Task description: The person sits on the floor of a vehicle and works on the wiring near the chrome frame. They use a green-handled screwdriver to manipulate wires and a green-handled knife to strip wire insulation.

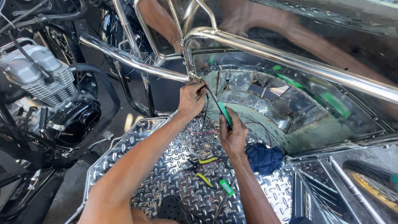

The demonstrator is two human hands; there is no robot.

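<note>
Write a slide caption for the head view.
Two hands work a green-handled screwdriver and wires inside a chrome sidecar.

The chrome rail crosses above the far recess, so entry there is only from below it. Loose black and red wires dangle just in front of the left hand and right hand. On the near tread-plate floor, yellow-handled pliers and a blue rag take room; its left part lies bare.
</note>
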